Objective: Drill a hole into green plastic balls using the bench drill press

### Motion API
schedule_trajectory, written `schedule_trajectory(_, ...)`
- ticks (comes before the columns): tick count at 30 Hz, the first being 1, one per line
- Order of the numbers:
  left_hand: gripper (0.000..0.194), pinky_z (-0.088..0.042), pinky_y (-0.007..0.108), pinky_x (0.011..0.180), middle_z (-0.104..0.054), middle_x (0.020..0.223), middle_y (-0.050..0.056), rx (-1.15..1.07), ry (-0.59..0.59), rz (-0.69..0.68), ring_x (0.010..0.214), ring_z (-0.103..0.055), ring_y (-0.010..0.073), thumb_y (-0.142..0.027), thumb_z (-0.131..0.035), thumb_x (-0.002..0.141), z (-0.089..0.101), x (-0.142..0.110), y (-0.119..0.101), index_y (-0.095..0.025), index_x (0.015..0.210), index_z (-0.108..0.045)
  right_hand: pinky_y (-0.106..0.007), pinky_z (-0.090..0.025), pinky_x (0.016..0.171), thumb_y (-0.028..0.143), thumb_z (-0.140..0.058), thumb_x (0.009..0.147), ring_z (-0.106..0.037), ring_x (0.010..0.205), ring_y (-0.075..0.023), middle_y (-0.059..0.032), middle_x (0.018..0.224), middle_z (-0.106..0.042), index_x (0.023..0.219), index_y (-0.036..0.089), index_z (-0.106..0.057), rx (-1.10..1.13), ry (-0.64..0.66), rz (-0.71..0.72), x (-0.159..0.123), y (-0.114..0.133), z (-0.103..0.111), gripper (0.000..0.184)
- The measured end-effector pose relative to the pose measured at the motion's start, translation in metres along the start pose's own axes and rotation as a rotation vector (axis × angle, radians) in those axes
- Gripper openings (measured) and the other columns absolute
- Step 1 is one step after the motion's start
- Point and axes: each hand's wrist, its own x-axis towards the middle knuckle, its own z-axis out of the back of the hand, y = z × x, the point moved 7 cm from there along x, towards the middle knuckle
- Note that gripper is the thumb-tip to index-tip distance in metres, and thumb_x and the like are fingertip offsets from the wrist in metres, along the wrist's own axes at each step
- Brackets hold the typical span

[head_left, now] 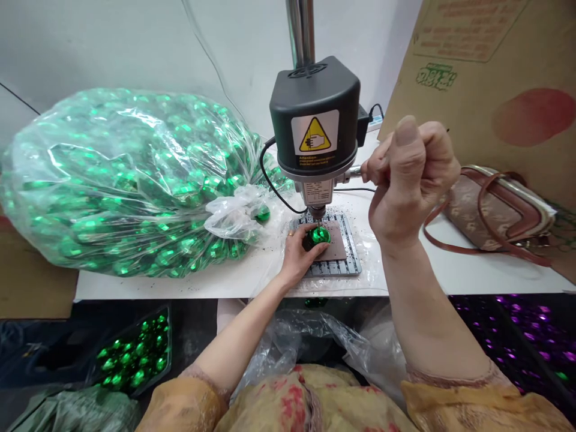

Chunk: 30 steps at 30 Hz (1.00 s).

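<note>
My left hand [297,253] grips a shiny green ball [320,234] between thumb and fingers, a ring on one finger. The ball rests on a brown pad [338,245] over the slotted metal base [354,264] of a small drill press [315,120]. Right above the ball is the drill chuck [318,211], its bit reaching down to the ball's top; whether it has entered I cannot tell. My right hand [411,174] is raised beside the machine, its fingers wrapped round the metal feed lever [355,171].
A big clear bag [135,180] full of green balls lies left on the white table [180,289], a loose green ball [262,213] by its knot. A handbag [490,210] and a cardboard sheet [486,72] stand right. Below are green balls [135,354] and purple balls [531,324].
</note>
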Motion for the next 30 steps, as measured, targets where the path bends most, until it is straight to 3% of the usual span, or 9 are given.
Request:
schedule_trajectory(6,0.046,-0.047,0.042,0.099,-0.068,0.119,0.01,-0.07,0.043,-0.005,0.113,-0.061,0.0271,-0.036,-0.077,0.083,-0.013,0.002,-0.002,-0.021,0.123,-0.062,-0.026,-0.026,0.046,0.048,-0.061,0.086,-0.032,0.042,-0.0042,0.0081,0.048,-0.038,0.064,0.022,-0.039,0.012,-0.032,0.009,0.0,-0.002,0.002,0.041)
schedule_trajectory(12,0.048,-0.049,0.038,0.1,-0.066,0.122,0.008,-0.18,0.082,-0.001,0.114,-0.062,0.0244,-0.04,-0.074,0.085,-0.015,0.002,0.007,-0.022,0.127,-0.06,-0.025,-0.031,0.048,0.051,-0.055,0.09,-0.031,0.045,-0.004,0.0065,0.051,-0.031,0.064,0.022,-0.034,-0.088,-0.015,0.033,-0.003,-0.001,0.001,0.044)
schedule_trajectory(18,0.044,-0.05,0.038,0.099,-0.067,0.118,0.009,-0.094,0.029,-0.011,0.114,-0.062,0.0251,-0.039,-0.075,0.085,-0.012,0.005,0.004,-0.021,0.123,-0.062,-0.027,-0.026,0.045,0.044,-0.061,0.087,-0.031,0.042,-0.0055,0.0068,0.047,-0.03,0.061,0.022,-0.036,-0.002,-0.073,0.082,-0.003,0.0,0.005,0.042)
schedule_trajectory(24,0.046,-0.051,0.038,0.098,-0.068,0.119,0.009,-0.077,0.054,-0.031,0.113,-0.063,0.0251,-0.039,-0.076,0.084,-0.011,0.006,0.001,-0.022,0.125,-0.063,-0.024,-0.03,0.046,0.044,-0.058,0.089,-0.034,0.044,-0.0043,0.0063,0.049,-0.029,0.06,0.02,-0.035,-0.048,-0.034,0.053,-0.005,0.002,0.005,0.044)
schedule_trajectory(30,0.046,-0.051,0.038,0.097,-0.069,0.118,0.009,-0.077,0.049,-0.034,0.111,-0.064,0.0253,-0.039,-0.077,0.083,-0.011,0.006,0.003,-0.022,0.124,-0.064,-0.021,-0.028,0.043,0.038,-0.058,0.09,-0.034,0.043,-0.0024,0.0058,0.049,-0.024,0.057,0.018,-0.033,0.026,-0.075,0.1,-0.014,0.003,0.006,0.046)
